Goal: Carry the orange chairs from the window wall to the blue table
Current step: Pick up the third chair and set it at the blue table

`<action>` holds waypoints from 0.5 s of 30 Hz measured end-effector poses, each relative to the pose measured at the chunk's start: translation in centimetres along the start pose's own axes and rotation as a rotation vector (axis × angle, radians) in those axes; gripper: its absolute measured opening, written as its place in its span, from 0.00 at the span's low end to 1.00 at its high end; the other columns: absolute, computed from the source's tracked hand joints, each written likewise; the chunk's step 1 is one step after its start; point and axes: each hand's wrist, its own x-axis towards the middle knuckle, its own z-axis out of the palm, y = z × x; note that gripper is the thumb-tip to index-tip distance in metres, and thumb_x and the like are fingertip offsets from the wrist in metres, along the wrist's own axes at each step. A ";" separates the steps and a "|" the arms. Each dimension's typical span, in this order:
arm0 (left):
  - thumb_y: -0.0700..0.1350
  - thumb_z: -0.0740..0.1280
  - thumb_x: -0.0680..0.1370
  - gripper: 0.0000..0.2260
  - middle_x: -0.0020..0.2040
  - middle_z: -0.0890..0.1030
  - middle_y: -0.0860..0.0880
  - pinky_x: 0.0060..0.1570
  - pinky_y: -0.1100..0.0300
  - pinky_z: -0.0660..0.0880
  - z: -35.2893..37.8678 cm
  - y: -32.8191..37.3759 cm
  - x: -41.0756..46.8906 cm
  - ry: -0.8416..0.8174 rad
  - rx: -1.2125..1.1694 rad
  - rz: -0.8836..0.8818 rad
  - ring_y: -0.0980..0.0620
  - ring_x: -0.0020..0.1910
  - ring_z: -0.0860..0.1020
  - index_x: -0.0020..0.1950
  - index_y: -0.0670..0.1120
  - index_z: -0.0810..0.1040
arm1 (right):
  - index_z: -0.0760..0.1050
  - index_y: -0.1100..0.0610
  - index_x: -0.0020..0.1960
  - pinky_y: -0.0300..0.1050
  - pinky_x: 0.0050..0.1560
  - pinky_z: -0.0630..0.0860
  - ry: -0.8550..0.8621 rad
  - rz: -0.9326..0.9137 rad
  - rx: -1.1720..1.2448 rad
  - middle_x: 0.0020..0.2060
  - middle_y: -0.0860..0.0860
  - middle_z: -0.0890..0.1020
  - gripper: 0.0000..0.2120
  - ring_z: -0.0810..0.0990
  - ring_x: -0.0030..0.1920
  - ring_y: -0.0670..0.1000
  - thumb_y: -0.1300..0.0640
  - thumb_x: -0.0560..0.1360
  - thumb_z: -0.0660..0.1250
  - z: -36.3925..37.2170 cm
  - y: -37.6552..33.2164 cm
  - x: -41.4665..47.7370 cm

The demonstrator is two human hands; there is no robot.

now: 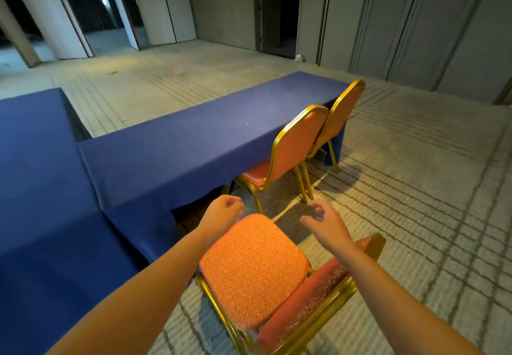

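Observation:
An orange chair (253, 268) with a gold frame stands on the carpet right below me, its seat facing the blue table (180, 144). My left hand (223, 212) hovers over the seat's far left corner with fingers loosely curled, holding nothing. My right hand (322, 220) hovers just past the seat's far right corner, fingers apart and empty. Two more orange chairs, one nearer (291, 149) and one farther (343, 110), stand pushed in at the table's long side to the right.
A second blue-covered table (36, 160) meets the first at the left. Patterned carpet (415, 174) spreads out to the right. Grey folding wall panels (415, 22) and a dark doorway (279, 8) lie beyond the tables.

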 end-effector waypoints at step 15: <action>0.47 0.64 0.78 0.16 0.51 0.81 0.47 0.50 0.54 0.74 9.9 0.5 3.4 0.330 -0.139 -0.176 0.49 0.47 0.80 0.65 0.45 0.73 | 0.64 0.50 0.74 0.52 0.62 0.72 -0.288 -0.070 -0.212 0.71 0.52 0.66 0.30 0.70 0.67 0.52 0.47 0.75 0.68 -6.2 0.9 9.2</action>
